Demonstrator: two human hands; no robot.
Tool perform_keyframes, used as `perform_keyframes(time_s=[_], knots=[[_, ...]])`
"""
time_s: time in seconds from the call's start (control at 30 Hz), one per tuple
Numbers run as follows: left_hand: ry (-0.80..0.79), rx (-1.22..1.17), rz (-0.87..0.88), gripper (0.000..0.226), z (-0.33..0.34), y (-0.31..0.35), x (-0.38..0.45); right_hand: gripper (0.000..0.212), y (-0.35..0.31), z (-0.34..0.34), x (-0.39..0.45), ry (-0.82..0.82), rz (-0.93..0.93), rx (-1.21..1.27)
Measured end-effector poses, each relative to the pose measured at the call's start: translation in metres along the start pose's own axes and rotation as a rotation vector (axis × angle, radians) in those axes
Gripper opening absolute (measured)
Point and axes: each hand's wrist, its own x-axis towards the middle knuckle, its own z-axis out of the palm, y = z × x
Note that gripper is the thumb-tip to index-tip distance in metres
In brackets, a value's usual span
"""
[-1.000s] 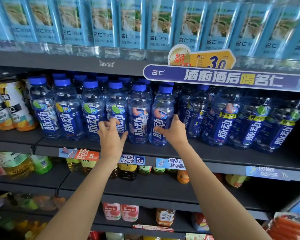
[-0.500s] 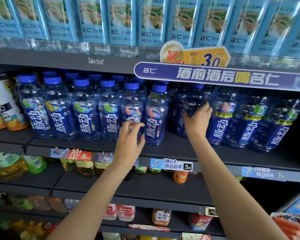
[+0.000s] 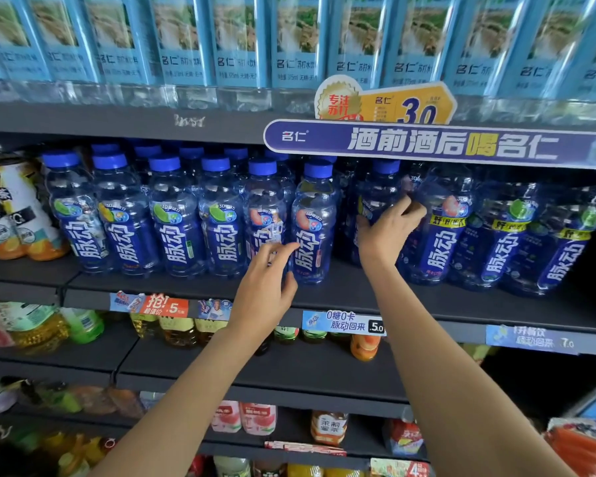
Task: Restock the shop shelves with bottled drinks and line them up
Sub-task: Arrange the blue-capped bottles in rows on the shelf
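Note:
Blue-capped blue drink bottles (image 3: 172, 218) stand in a row along the front of the dark middle shelf (image 3: 358, 294), with more rows behind. My left hand (image 3: 265, 287) is open, its fingertips against the lower part of a peach-label bottle (image 3: 265, 208), beside the row's last front bottle (image 3: 313, 215). My right hand (image 3: 386, 232) is wrapped around a blue bottle (image 3: 381, 187) that stands further back in the gap to the right. Larger blue bottles (image 3: 441, 235) fill the shelf beyond it.
Light-blue labelled water bottles (image 3: 238, 46) line the top shelf, and a purple banner sign (image 3: 427, 142) overhangs the middle shelf. White and yellow bottles (image 3: 14, 215) stand at far left. Price tags (image 3: 344, 323) run along the shelf edge; mixed drinks fill the lower shelves.
My left hand moved right from the fourth bottle to the peach-label ones. My right hand left the front bottle, reached deeper right and closed on a bottle set further back.

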Motion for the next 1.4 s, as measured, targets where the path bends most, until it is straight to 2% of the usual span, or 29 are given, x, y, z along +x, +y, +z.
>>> perform_keyframes(time_s=[0.07, 0.17, 0.27, 0.37, 0.43, 0.5, 0.57, 0.63, 0.67, 0.77, 0.83, 0.97, 1.1, 1.3, 1.4], knots=[[0.030, -0.038, -0.002, 0.047, -0.004, 0.007, 0.004, 0.062, 0.003, -0.014, -0.007, -0.044, -0.006, 0.115], [0.034, -0.122, -0.007, 0.055, -0.001, 0.021, 0.014, 0.068, 0.000, -0.041, -0.022, -0.133, -0.013, 0.147], [-0.034, -0.182, -0.013, 0.074, 0.011, 0.036, 0.021, 0.068, -0.005, -0.057, -0.045, -0.212, -0.145, 0.166], [-0.059, -0.237, -0.102, 0.085, 0.018, 0.043, 0.024, 0.066, -0.013, -0.059, -0.062, -0.352, -0.228, 0.246], [-0.005, -0.269, -0.175, 0.085, 0.015, 0.040, 0.024, 0.057, -0.013, -0.061, -0.059, -0.542, -0.281, 0.319], [0.041, -0.256, -0.206, 0.080, 0.007, 0.032, 0.022, 0.036, -0.010, -0.066, -0.045, -0.678, -0.191, 0.532], [0.038, -0.251, -0.227, 0.078, -0.003, 0.021, 0.021, 0.025, 0.000, -0.055, -0.018, -0.512, -0.093, 0.550], [0.007, -0.244, -0.259, 0.081, -0.011, 0.012, 0.020, 0.033, 0.009, -0.033, 0.007, -0.316, -0.041, 0.306], [-0.015, -0.236, -0.278, 0.086, -0.014, 0.007, 0.020, 0.041, 0.011, -0.020, 0.016, -0.267, -0.030, 0.200], [-0.077, -0.228, -0.311, 0.099, -0.019, -0.005, 0.025, 0.067, 0.007, 0.014, 0.033, -0.228, -0.120, -0.040], [-0.094, -0.237, -0.318, 0.099, -0.020, -0.009, 0.026, 0.082, 0.002, 0.028, 0.043, -0.217, -0.181, -0.213], [-0.076, -0.289, -0.300, 0.102, -0.017, -0.012, 0.026, 0.085, -0.010, 0.041, 0.066, -0.213, -0.143, -0.343], [-0.072, -0.336, -0.288, 0.110, -0.013, -0.013, 0.026, 0.085, -0.023, 0.039, 0.068, -0.161, -0.054, -0.303], [-0.092, -0.361, -0.278, 0.104, -0.014, -0.016, 0.025, 0.082, -0.025, 0.023, 0.043, -0.065, -0.018, -0.230], [-0.087, -0.355, -0.276, 0.106, -0.012, -0.017, 0.026, 0.079, -0.010, 0.020, 0.035, -0.165, -0.012, 0.084]])
